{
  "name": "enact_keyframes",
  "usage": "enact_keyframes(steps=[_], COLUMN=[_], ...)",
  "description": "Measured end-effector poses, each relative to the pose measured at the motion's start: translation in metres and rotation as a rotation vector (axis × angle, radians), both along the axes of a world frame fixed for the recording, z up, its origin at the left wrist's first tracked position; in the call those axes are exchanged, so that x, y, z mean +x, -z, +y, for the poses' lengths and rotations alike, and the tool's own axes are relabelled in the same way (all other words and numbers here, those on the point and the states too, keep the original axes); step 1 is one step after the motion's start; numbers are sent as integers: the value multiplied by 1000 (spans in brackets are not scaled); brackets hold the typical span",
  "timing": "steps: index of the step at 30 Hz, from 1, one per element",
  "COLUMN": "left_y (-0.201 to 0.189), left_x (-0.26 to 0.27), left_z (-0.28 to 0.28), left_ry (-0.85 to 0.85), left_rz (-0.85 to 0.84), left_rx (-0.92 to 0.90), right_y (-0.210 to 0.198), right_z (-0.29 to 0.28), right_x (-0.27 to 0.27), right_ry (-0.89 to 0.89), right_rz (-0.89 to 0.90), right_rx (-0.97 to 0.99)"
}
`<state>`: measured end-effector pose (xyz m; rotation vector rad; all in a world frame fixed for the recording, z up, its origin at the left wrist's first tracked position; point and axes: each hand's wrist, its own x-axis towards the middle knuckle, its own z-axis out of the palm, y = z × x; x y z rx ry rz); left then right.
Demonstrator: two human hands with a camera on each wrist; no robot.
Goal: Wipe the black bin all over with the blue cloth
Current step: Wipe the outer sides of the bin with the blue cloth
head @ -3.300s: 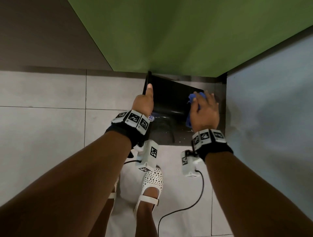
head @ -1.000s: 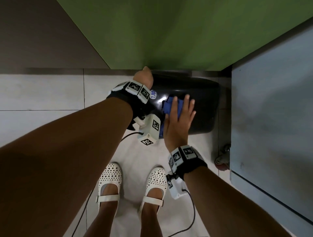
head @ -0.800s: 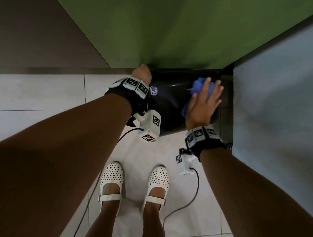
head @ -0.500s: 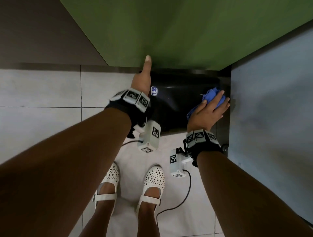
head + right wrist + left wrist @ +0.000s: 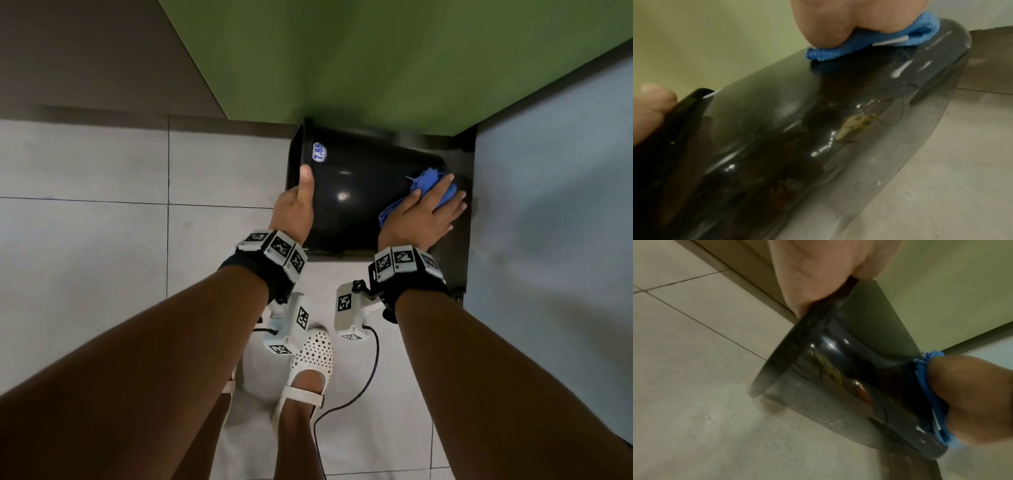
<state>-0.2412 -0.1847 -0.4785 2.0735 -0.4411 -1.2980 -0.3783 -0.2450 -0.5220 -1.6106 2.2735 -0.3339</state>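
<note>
The glossy black bin (image 5: 356, 192) lies on its side on the tiled floor, rim to the left and base to the right, in the corner under a green panel. My left hand (image 5: 294, 209) grips the rim, thumb lying along the outside and fingers hidden inside. My right hand (image 5: 421, 214) presses the blue cloth (image 5: 426, 181) flat against the bin's upper side near the base end, fingers spread straight. In the left wrist view the rim (image 5: 797, 344) sits pinched under my palm. The right wrist view shows the cloth (image 5: 869, 47) squashed between palm and bin (image 5: 777, 129).
The green panel (image 5: 376, 61) stands right behind the bin and a grey-blue panel (image 5: 555, 205) closes the right side. Light floor tiles (image 5: 102, 240) spread to the left. My white shoe (image 5: 311, 366) and a black cable (image 5: 363, 387) lie just below the bin.
My right hand has swept the cloth from the bin's left part across to its base end on the right. My left hand has slid nearer along the rim, still holding it.
</note>
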Motion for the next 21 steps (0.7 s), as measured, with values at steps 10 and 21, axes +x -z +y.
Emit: enact_keyframes(steps=[10,21], left_y=[11,17], left_x=[11,13], left_z=[-16,-11], left_ry=[86,53], left_rz=[-116,-109], left_rx=[39,-28], right_y=[-12,-9], right_z=[42,-30], right_x=[40,25], right_ry=[-311,-488], right_rz=[-21,32], right_rx=[79,77])
